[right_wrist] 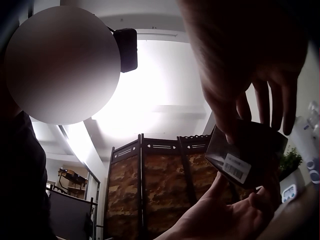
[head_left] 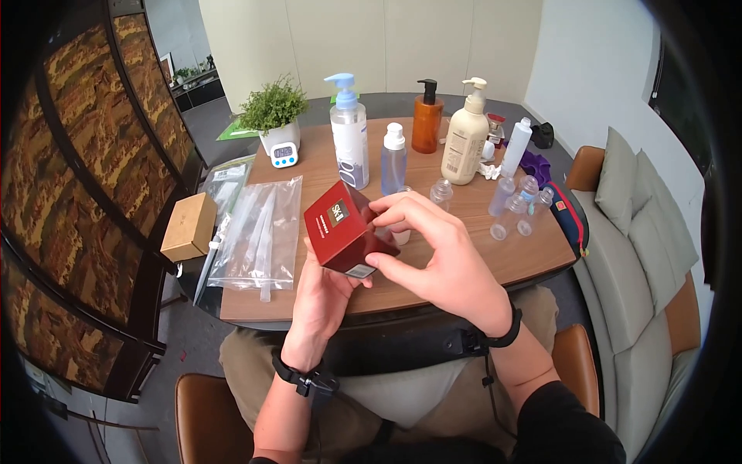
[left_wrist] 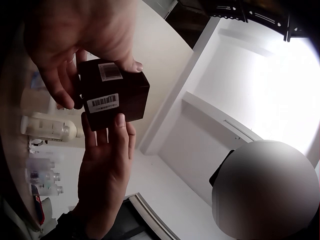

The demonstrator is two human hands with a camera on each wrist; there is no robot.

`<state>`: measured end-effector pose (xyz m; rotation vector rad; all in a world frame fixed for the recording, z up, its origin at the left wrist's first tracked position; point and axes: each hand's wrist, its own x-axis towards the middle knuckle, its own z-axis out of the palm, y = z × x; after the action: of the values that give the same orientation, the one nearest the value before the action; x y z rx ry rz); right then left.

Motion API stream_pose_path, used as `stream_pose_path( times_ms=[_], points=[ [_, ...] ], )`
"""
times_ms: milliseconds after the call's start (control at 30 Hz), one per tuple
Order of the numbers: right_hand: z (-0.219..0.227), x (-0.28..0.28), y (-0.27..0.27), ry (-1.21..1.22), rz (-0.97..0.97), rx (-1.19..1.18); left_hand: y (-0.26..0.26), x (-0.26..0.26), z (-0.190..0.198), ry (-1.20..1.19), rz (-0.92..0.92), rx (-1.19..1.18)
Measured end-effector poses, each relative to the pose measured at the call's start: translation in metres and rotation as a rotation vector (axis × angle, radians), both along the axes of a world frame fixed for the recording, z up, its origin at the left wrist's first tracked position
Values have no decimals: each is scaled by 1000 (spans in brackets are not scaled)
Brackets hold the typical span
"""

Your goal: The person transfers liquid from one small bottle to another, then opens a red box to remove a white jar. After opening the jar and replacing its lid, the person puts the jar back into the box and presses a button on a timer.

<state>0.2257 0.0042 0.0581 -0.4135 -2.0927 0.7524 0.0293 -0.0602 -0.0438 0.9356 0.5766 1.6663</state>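
A dark red SK-II box (head_left: 336,228) is held up tilted over the near side of the table. My left hand (head_left: 318,298) grips it from below, palm under its near end and most fingers hidden behind it. The thumb and fingers of my right hand (head_left: 444,263) pinch the box at its right end. Two white barcode labels show on the dark face of the box (left_wrist: 120,95) in the left wrist view. Another view, from the right wrist, has my left hand (right_wrist: 225,217) beneath the box (right_wrist: 257,150) and my right hand (right_wrist: 250,55) above it.
Pump bottles (head_left: 464,143) and a blue spray bottle (head_left: 393,166) stand behind the box. Several small clear bottles (head_left: 514,213) are at the right. Left lie a bag of plastic tubes (head_left: 259,232) and a cardboard box (head_left: 189,226), near a timer (head_left: 284,155) and potted plant (head_left: 274,112).
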Motion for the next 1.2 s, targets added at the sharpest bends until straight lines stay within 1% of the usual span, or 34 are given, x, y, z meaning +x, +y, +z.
stream_pose_path(
  times_ms=[33, 67, 100, 133, 233, 333, 400, 467, 533, 567, 700, 767, 800, 867, 1000, 1067, 1100, 1200],
  points=[
    [-4, -1, 2, 3, 2, 79, -1, -2, 0, -50, -22, -39],
    [-4, -2, 1, 8, -2, 78, -1, -3, 1, -100, -42, -78],
    [-4, -3, -1, 4, 35, 95, -3, 3, 10, -145, -5, -133],
    [-5, -4, -2, 0, 73, 113, -5, 3, 13, -140, -6, -133],
    [0, -4, -8, -3, 70, 51, -9, 3, 16, -160, -16, -129],
    [-2, -6, -8, 12, 36, -31, -10, 3, 18, 1, 50, -136],
    [-7, -7, -7, 38, 17, -75, -9, 3, 19, -24, 49, -93],
    [-10, -9, -7, 33, -99, -114, -10, 5, 19, -51, 47, -52],
    [-6, -9, -13, 44, -127, -97, -13, 7, 18, 154, 119, 3],
    [-4, -9, -14, 53, -152, -80, -15, 7, 17, 227, 186, -75],
    [-5, -6, -11, 49, -139, -37, -11, 8, 20, 144, 158, -84],
    [-6, -2, -2, -22, -113, 230, -8, 1, 18, 24, 60, -44],
    [-4, 0, 0, -22, -110, 231, -8, -2, 18, 23, 63, -43],
    [1, 2, 1, -43, -55, 313, -8, -6, 18, -28, -31, -53],
    [-1, 2, 0, -49, -5, 361, -10, -6, 21, -24, -26, -109],
    [-1, 0, -4, -65, -66, 542, -11, -6, 20, -54, -43, -132],
    [0, 0, -6, -80, -80, 585, -11, -7, 20, -53, -44, -133],
    [-3, -2, -13, -141, -129, 562, -11, -9, 18, -53, -29, -151]
  ],
)
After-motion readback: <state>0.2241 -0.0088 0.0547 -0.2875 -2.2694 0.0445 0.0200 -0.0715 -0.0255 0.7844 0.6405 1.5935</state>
